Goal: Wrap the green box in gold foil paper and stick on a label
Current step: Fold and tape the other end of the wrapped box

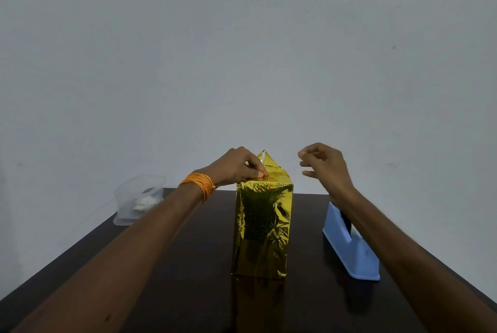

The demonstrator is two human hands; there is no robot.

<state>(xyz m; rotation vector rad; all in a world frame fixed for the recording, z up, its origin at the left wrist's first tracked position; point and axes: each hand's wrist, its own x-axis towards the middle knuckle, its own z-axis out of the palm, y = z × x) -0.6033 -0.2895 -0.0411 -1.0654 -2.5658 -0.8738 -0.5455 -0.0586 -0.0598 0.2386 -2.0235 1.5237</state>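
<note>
Mid-table (161, 265) the box (262, 227) stands upright, covered in gold foil (271, 171) (one flap pokes up on top). Blue tape dispenser (349, 246) right, clear container (134, 198) far left. Left grip (239, 166) pinches the top foil; right grip (325, 166) hovers beside, loose-fingered, empty.

Left hand (240, 166) pinching foil (262, 227); right hand (324, 167) raised, fingers loosely curled

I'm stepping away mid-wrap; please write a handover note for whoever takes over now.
Left hand pinches the gold foil paper on top of the upright foil-covered box on the dark table.
Right hand hovers beside it, open, empty.
Light blue plastic tape dispenser stands to the right.
Done: sides wrapped.
To do: fold down the standing triangular top flap, fix it, stick on a label.
</note>
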